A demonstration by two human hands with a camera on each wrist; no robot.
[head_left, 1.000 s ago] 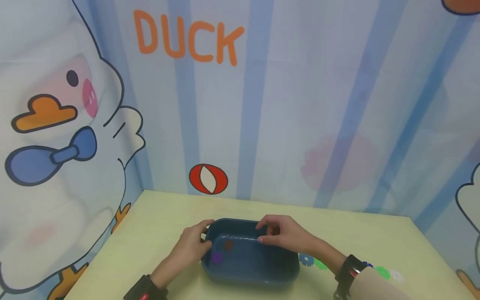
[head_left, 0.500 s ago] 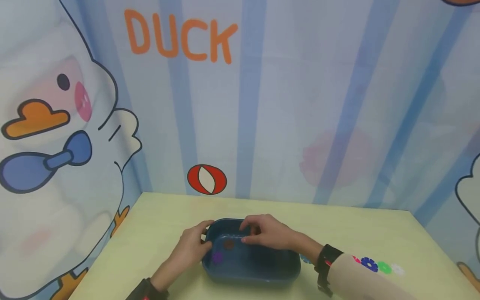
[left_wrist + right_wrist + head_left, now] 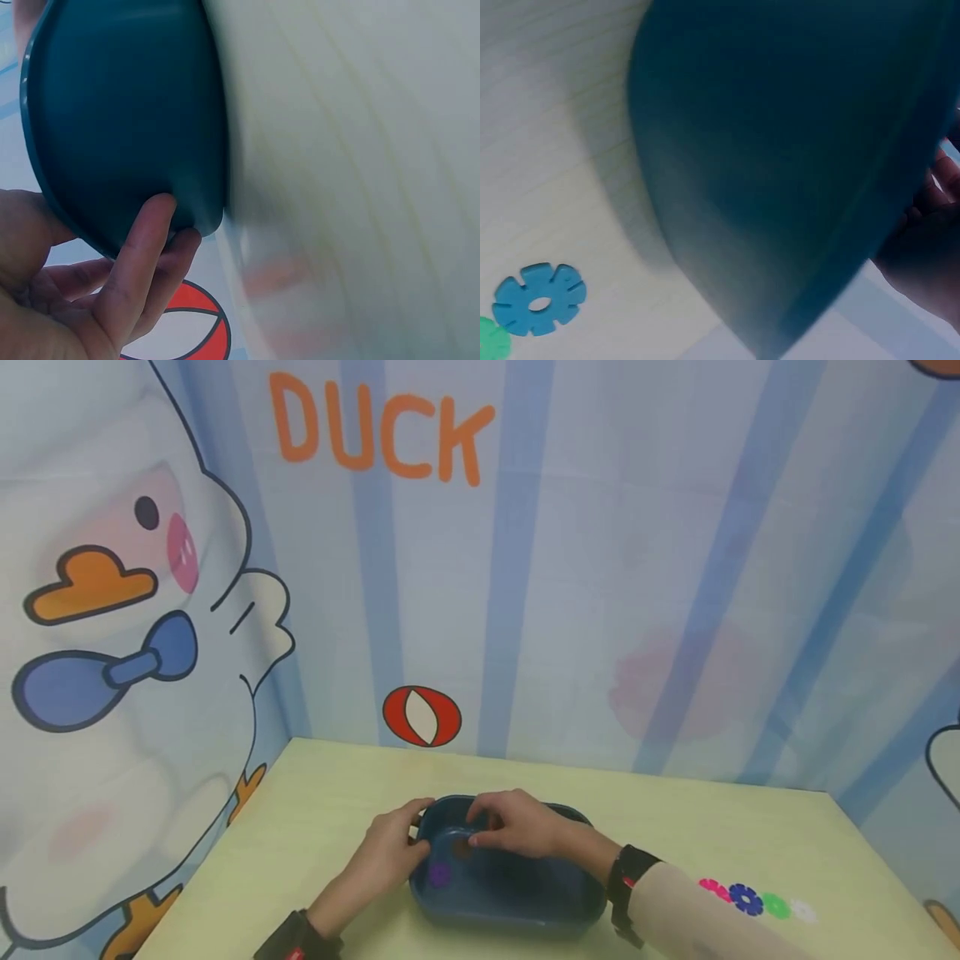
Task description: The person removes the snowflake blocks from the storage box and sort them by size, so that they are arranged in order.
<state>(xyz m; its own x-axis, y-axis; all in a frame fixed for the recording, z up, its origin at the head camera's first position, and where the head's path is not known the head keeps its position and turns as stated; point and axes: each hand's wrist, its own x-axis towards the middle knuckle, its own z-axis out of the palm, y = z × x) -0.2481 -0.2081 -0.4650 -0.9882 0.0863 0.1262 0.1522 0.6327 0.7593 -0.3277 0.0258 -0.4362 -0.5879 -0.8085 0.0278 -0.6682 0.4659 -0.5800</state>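
A dark blue plastic bin [image 3: 517, 893] stands on the table, with a purple flower-shaped disc [image 3: 439, 874] and a brown disc [image 3: 461, 848] lying inside at its left end. My left hand [image 3: 390, 852] grips that end, thumb at the rim; the left wrist view has the same hand [image 3: 97, 292] with fingers along the outside of the wall. Over the bin's far left part, my right hand [image 3: 517, 827] reaches in with bent fingers. Its thumb and index fingertips are parted, close to the brown disc, and nothing shows between them. In the right wrist view, the bin wall hides most of this hand [image 3: 930, 247].
Right of the bin lie pink [image 3: 714, 889], dark blue [image 3: 746, 900], green [image 3: 776, 906] and white [image 3: 804, 910] notched discs in a row. A light blue disc [image 3: 540, 300] shows in the right wrist view. A duck-print curtain [image 3: 570, 568] stands behind the table.
My right hand has moved left across the bin toward the brown disc, its forearm now covering the light blue disc in the head view. My left hand has stayed on the bin.
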